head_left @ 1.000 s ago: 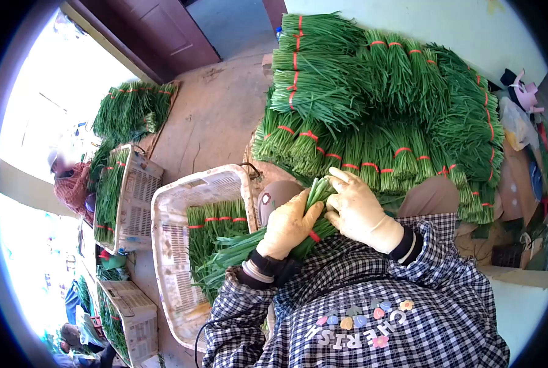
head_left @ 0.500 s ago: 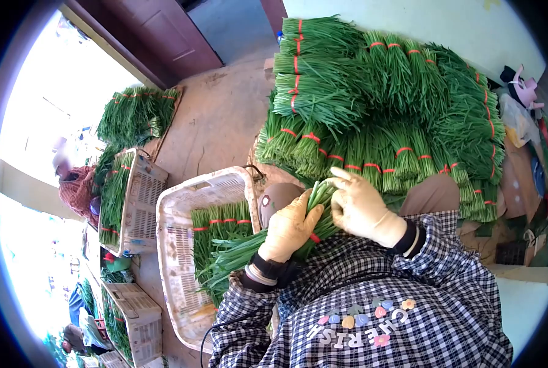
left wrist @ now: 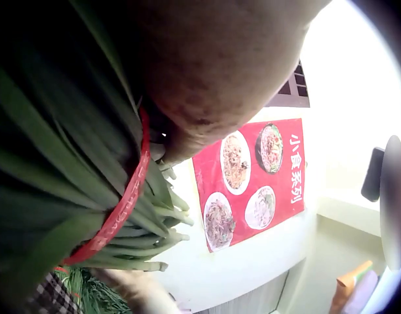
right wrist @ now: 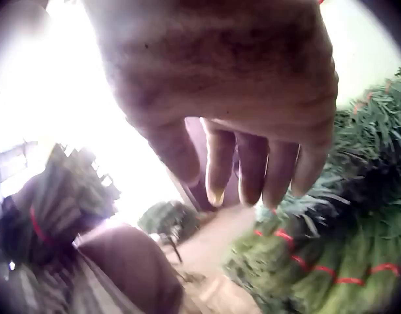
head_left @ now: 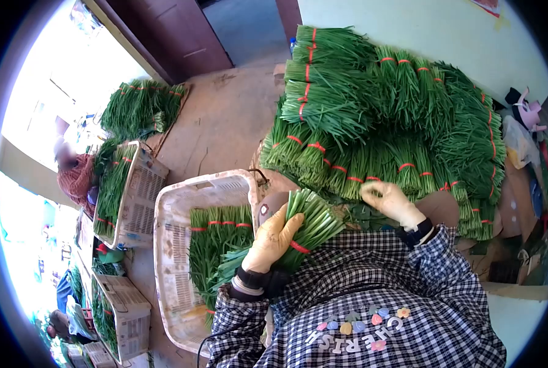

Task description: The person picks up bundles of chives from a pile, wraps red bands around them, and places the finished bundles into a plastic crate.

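Observation:
My gloved left hand (head_left: 268,242) grips a bundle of garlic chives (head_left: 318,222), its fingers and thumb wrapped round the stalks. A red band (head_left: 300,247) circles the bundle, and the pale cut ends fan out up and to the right. In the left wrist view the band (left wrist: 115,216) crosses the leaves just short of the stalk ends. The gloved right hand (head_left: 391,201) is off to the right of the bundle, holding nothing. Its fingers (right wrist: 251,173) hang loosely bent in the right wrist view.
At my left knee is a white plastic crate (head_left: 168,245) holding several banded bundles (head_left: 222,233). A large stack of chives (head_left: 372,104) rises ahead against the wall. More filled crates (head_left: 140,196) line the left side, where a person in a knitted top (head_left: 76,184) sits.
My right hand has left the stalk ends and moved right, away from the bundle. The left hand has shifted slightly down and left with the bundle, whose cut ends now show spread wide.

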A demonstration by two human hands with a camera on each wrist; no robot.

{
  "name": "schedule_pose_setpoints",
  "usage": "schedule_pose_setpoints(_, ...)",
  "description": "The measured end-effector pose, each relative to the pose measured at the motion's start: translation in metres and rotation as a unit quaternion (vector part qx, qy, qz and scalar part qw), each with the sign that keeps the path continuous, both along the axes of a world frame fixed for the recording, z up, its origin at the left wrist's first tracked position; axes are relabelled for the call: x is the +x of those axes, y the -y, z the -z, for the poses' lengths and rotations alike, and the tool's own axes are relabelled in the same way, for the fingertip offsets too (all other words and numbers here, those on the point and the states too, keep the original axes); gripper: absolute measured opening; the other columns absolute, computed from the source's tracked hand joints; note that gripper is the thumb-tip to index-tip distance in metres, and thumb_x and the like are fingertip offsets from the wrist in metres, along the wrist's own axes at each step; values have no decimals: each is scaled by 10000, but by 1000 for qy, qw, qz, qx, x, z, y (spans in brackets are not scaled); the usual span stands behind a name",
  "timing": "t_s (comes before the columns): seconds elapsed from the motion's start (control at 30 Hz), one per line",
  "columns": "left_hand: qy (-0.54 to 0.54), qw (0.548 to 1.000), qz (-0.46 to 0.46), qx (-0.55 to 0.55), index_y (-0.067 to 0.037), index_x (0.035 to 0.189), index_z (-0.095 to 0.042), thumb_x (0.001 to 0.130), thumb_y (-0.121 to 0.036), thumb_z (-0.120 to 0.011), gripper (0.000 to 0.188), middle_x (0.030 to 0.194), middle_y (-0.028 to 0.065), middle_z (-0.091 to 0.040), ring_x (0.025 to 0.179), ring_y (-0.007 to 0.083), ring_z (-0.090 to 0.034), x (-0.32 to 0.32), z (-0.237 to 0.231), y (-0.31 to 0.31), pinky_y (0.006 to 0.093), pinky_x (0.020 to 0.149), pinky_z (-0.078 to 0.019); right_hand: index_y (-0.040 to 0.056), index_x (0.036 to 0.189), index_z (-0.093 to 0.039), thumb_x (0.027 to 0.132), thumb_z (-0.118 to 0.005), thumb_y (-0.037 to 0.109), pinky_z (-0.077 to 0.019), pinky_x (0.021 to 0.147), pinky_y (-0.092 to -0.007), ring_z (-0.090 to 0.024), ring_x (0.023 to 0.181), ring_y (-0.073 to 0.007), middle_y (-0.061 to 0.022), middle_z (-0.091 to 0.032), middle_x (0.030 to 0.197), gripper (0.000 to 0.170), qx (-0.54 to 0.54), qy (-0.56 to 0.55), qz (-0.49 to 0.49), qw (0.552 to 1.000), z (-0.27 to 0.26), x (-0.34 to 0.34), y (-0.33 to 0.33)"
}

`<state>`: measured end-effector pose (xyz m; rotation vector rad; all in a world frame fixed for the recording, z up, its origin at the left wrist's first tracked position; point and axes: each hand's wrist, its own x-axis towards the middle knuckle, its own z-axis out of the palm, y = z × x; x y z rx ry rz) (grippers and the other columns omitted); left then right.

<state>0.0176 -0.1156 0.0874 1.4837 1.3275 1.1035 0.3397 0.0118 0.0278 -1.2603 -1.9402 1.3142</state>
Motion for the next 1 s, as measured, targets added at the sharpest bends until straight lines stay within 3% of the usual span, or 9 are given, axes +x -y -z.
schedule_pose_setpoints(0.1, -41, 999, 3, -25, -13, 1412, -599, 1069, -197, -638, 391, 1155, 126, -737, 1052, 205, -694, 7, -8, 0, 333, 933, -535, 84, 1070, -743, 946, -777, 266, -574, 966, -355, -722, 1129, -265, -124, -748, 1236, 223, 190, -81, -6, 978, -80, -52, 15)
schedule_pose_setpoints(0.27, -122, 992, -5, 30, -44, 1423, -598, 1049, -218, -658, 417, 1167, 189, -742, 1055, 330, -736, 17, -5, -4, 381, 906, -562, 34, 1039, -772, 924, -774, 282, -552, 989, -402, -703, 1122, -332, -170, -735, 1240, 273, 319, -5, -79, 944, -73, -101, 28)
schedule_pose_setpoints(0.37, -122, 992, -9, 27, -46, 1411, -605, 1041, -214, -665, 410, 1150, 193, -740, 1058, 346, -734, 19, -7, -3, 386, 897, -564, 23, 1057, -769, 891, -792, 154, -546, 987, -384, -710, 1125, -309, -167, -748, 1201, 213, 80, -86, -68, 991, -75, -110, 33)
schedule_pose_setpoints(0.5, -133, 991, 4, 27, -40, 1394, -612, 1042, -205, -664, 392, 1139, 186, -742, 1045, 333, -735, 18, -6, -4, 379, 891, -562, 17, 1011, -761, 885, -792, 112, -541, 995, -365, -711, 1137, -282, -151, -756, 1194, 161, 59, -144, -39, 987, -58, -104, 27)
schedule_pose_setpoints(0.57, -116, 993, 1, 19, -33, 1390, -612, 1044, -201, -663, 388, 1136, 180, -744, 1037, 320, -735, 17, -8, -3, 374, 890, -561, 17, 960, -745, 889, -790, 119, -554, 975, -358, -722, 1117, -268, -145, -768, 1166, 132, 203, -99, 56, 972, -53, -84, 11)
schedule_pose_setpoints(0.63, -100, 995, -4, 12, -26, 1385, -613, 1046, -197, -662, 384, 1133, 173, -746, 1029, 307, -735, 14, -11, 0, 369, 890, -560, 43, 961, -748, 918, -761, 72, -558, 977, -361, -731, 1036, -213, -79, -784, 1109, 53, 146, -33, 57, 987, -45, -45, -7)
schedule_pose_setpoints(0.77, -71, 997, -1, -6, -15, 1398, -605, 1049, -195, -663, 397, 1145, 166, -752, 1028, 283, -737, 11, -9, -1, 359, 897, -559, 68, 1028, -764, 925, -765, 256, -574, 907, -389, -729, 968, -300, -121, -769, 1052, 214, 39, 354, -176, 918, -61, -5, 18)
schedule_pose_setpoints(0.9, -92, 996, 2, -1, -22, 1406, -606, 1051, -230, -664, 415, 1148, 180, -755, 1042, 298, -743, 14, -1, -3, 359, 901, -561, 83, 1071, -726, 933, -754, 175, -579, 896, -402, -724, 1000, -302, -102, -761, 1092, 168, 192, -41, -49, 979, -75, -33, 26)
schedule_pose_setpoints(1.0, -104, 994, 11, -10, -22, 1405, -605, 1052, -240, -660, 419, 1140, 181, -752, 1044, 309, -741, 16, -1, -7, 362, 905, -562, 67, 1028, -710, 915, -772, 162, -577, 902, -407, -725, 1006, -305, -102, -761, 1076, 160, 283, -56, -44, 956, -84, -65, 36)
